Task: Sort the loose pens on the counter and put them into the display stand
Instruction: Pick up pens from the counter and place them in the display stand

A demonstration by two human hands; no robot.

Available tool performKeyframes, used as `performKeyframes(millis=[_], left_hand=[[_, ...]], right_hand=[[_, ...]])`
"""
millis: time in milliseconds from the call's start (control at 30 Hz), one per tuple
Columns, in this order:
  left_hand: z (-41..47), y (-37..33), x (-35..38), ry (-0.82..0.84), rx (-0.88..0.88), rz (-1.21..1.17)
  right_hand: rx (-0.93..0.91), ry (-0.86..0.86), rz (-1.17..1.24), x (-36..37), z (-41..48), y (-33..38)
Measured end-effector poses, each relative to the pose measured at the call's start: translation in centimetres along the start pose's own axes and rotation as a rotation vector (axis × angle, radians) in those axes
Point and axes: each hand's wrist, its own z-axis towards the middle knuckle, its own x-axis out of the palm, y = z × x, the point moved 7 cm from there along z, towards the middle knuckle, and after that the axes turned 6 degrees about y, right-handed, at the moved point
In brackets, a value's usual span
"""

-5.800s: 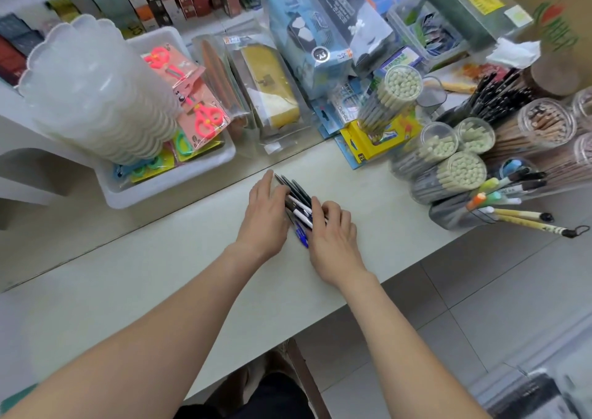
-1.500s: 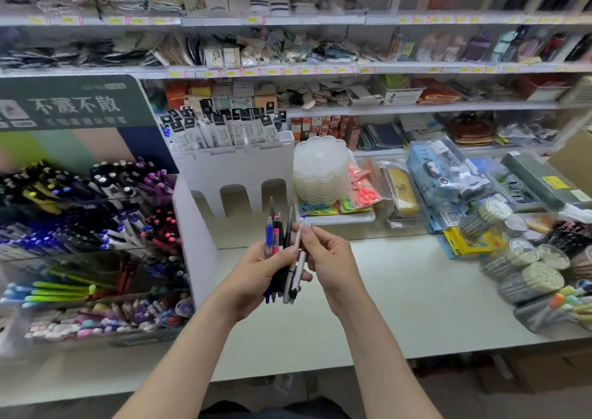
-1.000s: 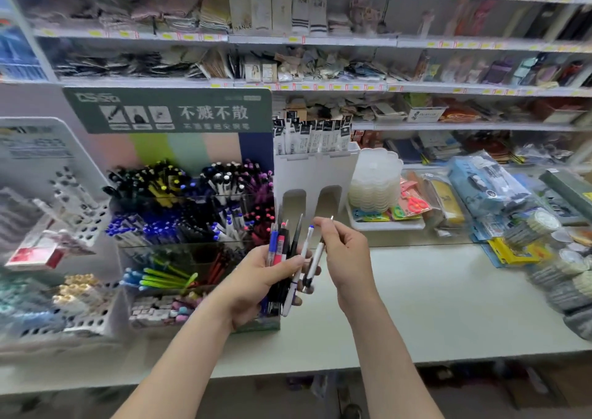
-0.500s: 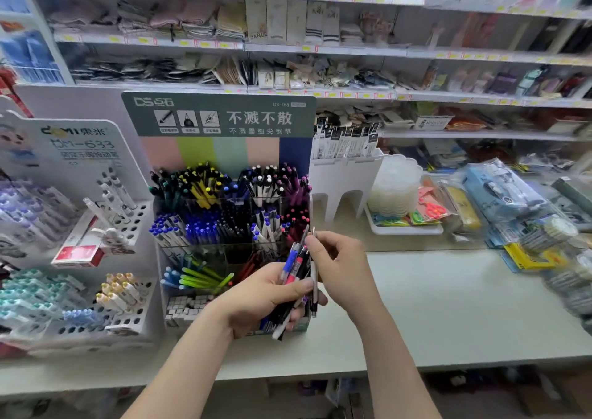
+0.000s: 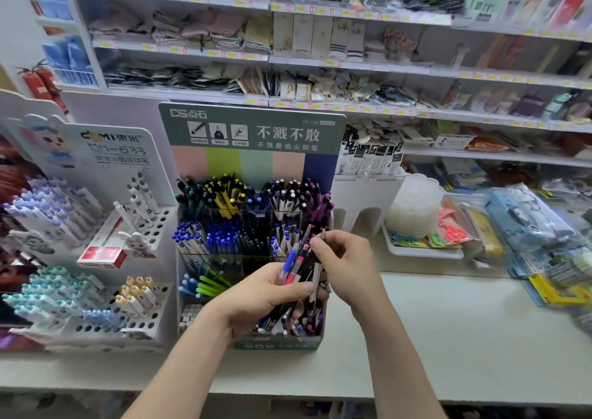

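here the bunch of pens [image 5: 296,266] stands fanned upright in the left hand [image 5: 262,300], whose fingers and thumb curl round the barrels. the right hand [image 5: 347,268] pinches the top end of one slim silver pen [image 5: 316,279] in that bunch. both hands are just in front of the tiered pen display stand [image 5: 256,149], which sits on the white table [image 5: 464,338]. a white stand of pastel pens [image 5: 96,194] is to its left, a tray of scissors [image 5: 423,253] to its right.
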Motion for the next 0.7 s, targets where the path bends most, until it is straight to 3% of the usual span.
performKeyframes(millis=[267, 433, 500, 600, 700], left_hand=[[0.4, -0.7, -1.2, -0.062, 0.000, -0.047], [0.6, 0.0, -2.4, -0.120, -0.037, -0.021], [0.9, 0.3, -3.4, -0.215, -0.031, -0.072], [1.2, -0.6, -5.1, -0.408, 0.066, -0.142], [0.8, -2.0, -7.2, -0.669, 0.131, -0.046]], right_hand=[[-0.086, -0.212, 0.044, -0.6, 1.2, 0.7], [-0.203, -0.377, 0.414, -2.9, 1.9, 2.4], [-0.201, -0.288, 0.378, -2.6, 2.8, 2.7], [-0.097, -0.041, -0.023, -0.5, 4.0, 3.5], [0.023, 0.163, -0.344, 1.1, 4.3, 4.3]])
